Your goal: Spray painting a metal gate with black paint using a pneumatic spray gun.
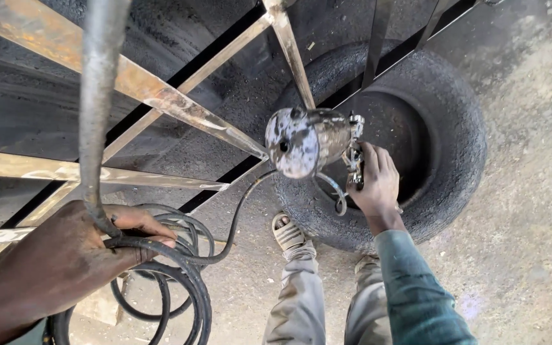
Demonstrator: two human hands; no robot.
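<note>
Right hand [374, 182] wrapped tight round the spray gun [327, 144] grip; its paint-crusted cup faces the camera, long axis running left, toward the metal frame [180, 105] over the old tyre [445, 128]. Left hand [65, 259], well apart at lower left, fingers curled shut on the black hose [186, 281], loops hanging below. Right hand nearer the frame bars.

The left hand [65, 262] hides part of the hose [186, 281] it grips, and its forearm runs off the bottom-left corner. The hose coils are cut by the bottom edge. The right hand [375, 182] covers the spray gun [317, 144] handle; the trigger is too small to make out. The frame [161, 96] bars leave the top and left edges. The tyre [442, 128] is partly hidden behind the gun and bars.
</note>
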